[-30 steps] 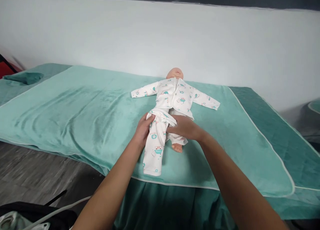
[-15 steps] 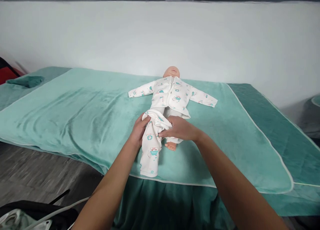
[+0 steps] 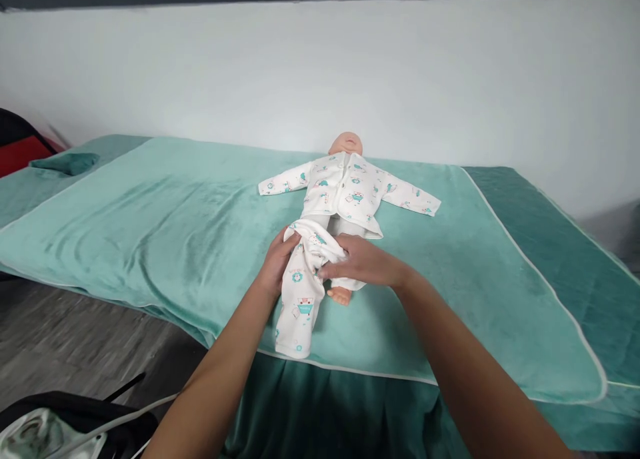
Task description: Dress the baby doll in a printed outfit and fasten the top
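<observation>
The printed trousers have become more bunched up.

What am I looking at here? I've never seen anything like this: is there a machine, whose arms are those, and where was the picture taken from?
No machine is at work here: these are a person's two bare arms. The camera sits on that person's head, looking forward and down, so you see roughly what they would see. A light green cloth is spread over a darker green cover. On the cloth lies a doll, face up, arms spread, wearing a white printed jacket. The left hand and right hand hold the bunched upper part of white printed trousers over the doll's legs. One bare foot shows beside them.
</observation>
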A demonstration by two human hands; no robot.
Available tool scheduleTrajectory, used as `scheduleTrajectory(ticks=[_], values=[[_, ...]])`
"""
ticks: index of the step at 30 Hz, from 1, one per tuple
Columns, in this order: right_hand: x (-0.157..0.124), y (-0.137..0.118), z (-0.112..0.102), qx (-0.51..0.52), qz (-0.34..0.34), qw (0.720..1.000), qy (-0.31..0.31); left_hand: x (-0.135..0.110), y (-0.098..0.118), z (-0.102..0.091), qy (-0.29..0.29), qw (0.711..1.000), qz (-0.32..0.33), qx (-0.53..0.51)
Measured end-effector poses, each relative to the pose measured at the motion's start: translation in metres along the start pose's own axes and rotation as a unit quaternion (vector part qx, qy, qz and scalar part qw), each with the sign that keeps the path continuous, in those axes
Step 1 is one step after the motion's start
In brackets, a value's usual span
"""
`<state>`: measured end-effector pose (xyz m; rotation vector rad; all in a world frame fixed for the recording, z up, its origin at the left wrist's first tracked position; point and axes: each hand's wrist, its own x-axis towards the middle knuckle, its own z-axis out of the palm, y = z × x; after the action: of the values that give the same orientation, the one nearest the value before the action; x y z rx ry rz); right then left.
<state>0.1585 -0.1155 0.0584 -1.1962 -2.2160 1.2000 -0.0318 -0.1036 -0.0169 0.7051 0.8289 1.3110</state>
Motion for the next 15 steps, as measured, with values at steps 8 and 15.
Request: scheduleTrajectory(ticks=[8, 15], values=[[0.008, 0.002, 0.016, -0.098, 0.059, 0.991, 0.075, 0.003, -0.001, -0.002, -0.006, 1.000, -0.004, -0.021], [0.025, -0.002, 0.021, -0.242, 0.078, 0.956, 0.146, 0.007, -0.003, -0.006, -0.005, 0.999, -0.005, -0.034]])
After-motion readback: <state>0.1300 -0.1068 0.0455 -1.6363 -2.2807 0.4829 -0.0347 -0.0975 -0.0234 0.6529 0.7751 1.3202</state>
